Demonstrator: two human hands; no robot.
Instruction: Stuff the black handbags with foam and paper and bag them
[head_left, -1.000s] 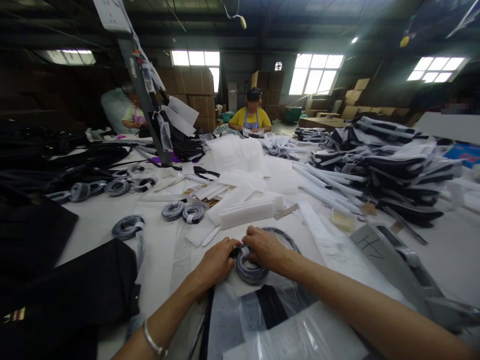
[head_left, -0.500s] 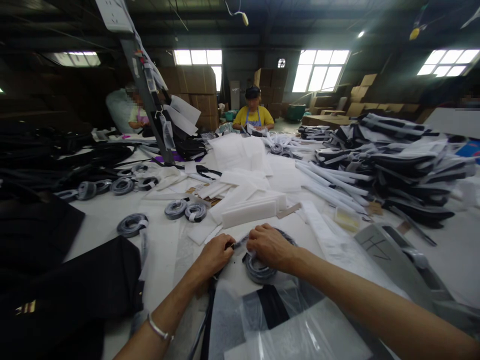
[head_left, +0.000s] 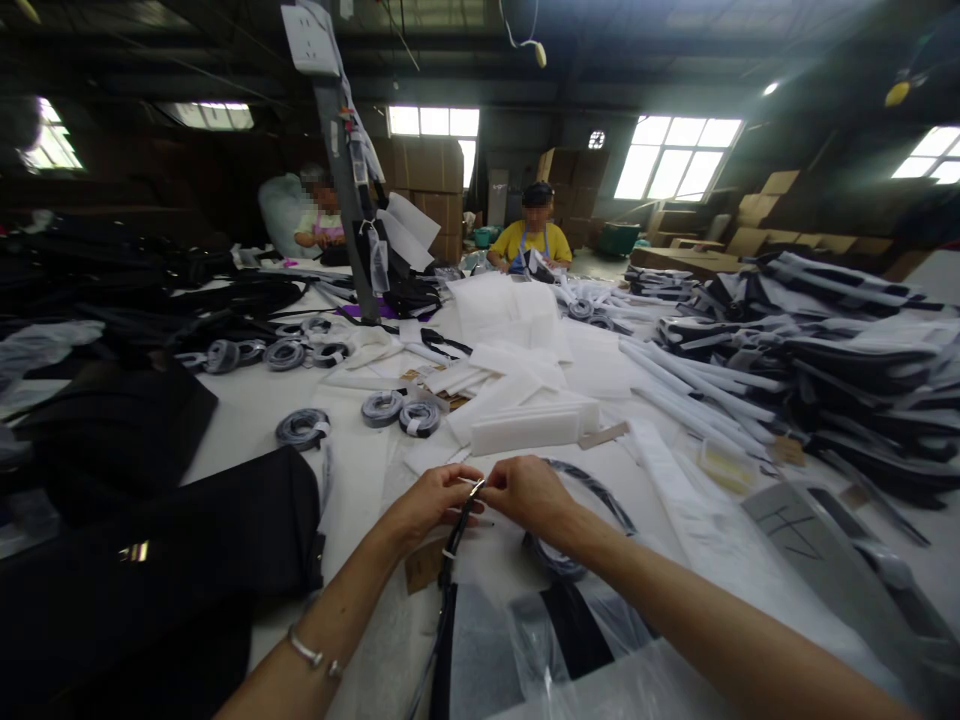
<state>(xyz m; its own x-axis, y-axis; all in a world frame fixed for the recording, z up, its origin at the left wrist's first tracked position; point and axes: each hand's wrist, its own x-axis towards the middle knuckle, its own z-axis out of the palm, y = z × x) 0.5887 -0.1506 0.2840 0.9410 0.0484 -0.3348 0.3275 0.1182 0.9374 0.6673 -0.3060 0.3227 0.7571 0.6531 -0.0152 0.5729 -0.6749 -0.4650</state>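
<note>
My left hand (head_left: pixel 431 508) is closed around the upper end of a thin black strap (head_left: pixel 452 548), which hangs toward the table's front edge and has a white band partway down. A shiny metal fitting (head_left: pixel 477 488) sits at its top. My right hand (head_left: pixel 529 492) pinches close against that fitting, its fingertips meeting the strap's end. Under my right wrist lies a coil of grey-wrapped strap (head_left: pixel 561 562), one loop spreading out to the right. Near my left hand a brown tag (head_left: pixel 424 566) rests on the table. Clear plastic wrap over grey and black material (head_left: pixel 574 630) lies in front.
Small strap coils (head_left: pixel 303 428) lie to the left, beside a black bag (head_left: pixel 187 540) with a gold clasp. White foam sheets (head_left: pixel 525 425) fill the middle. Wrapped straps (head_left: pixel 840 350) are piled right, above a grey plastic case (head_left: pixel 817 550). A co-worker (head_left: pixel 531 240) sits opposite.
Both hands have come together, and the black strap with its metal fitting is now raised between them. The coil's loop has spread rightward. The view has turned slightly left.
</note>
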